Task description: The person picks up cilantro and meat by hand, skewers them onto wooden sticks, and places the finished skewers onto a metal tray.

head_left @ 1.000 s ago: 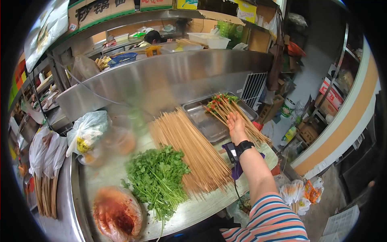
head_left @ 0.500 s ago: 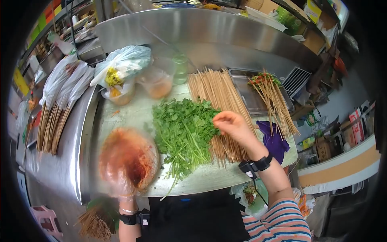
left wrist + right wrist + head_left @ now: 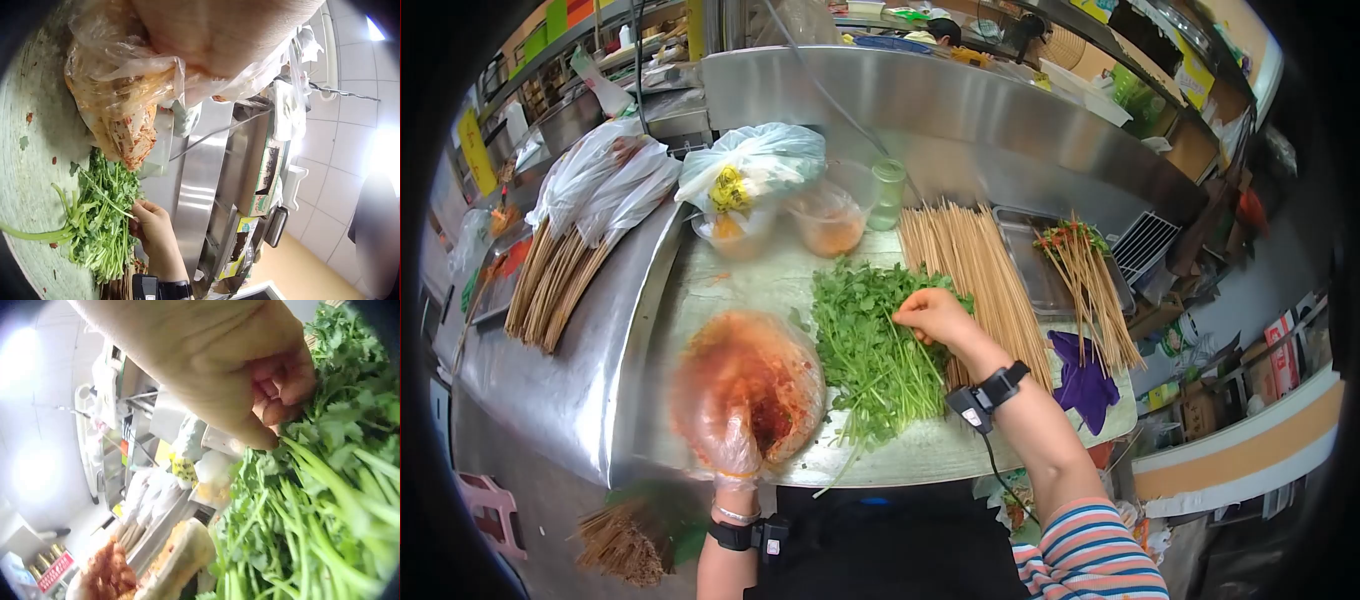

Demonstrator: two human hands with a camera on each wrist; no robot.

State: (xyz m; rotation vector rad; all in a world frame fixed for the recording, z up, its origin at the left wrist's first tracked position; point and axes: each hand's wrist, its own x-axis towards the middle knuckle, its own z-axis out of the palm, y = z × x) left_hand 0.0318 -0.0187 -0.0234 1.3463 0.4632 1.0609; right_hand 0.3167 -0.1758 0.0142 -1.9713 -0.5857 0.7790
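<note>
In the head view the left hand (image 3: 733, 447), in a clear plastic glove, reaches into a plastic bag of red sauce (image 3: 795, 375); its fingers are hard to make out there. The right hand (image 3: 933, 318) is bare and pinches a green stem at the pile of leafy herbs (image 3: 870, 350). Seen from the right wrist, thumb and curled fingers (image 3: 275, 403) meet at a stem among the herbs (image 3: 312, 519). Right of the herbs lies a bundle of wooden sticks (image 3: 972, 270).
At the back stand plastic tubs (image 3: 830, 222) and a green jar (image 3: 887, 195). A metal tray (image 3: 1028, 262) bears skewers with red and green food (image 3: 1090, 285), beside a purple cloth (image 3: 1083, 380). Bagged skewers (image 3: 565, 275) lie at left.
The right hand has left the skewers on the tray and moved left to the herbs, where it now pinches a stem. The left hand has come into the head view at the sauce bag.
</note>
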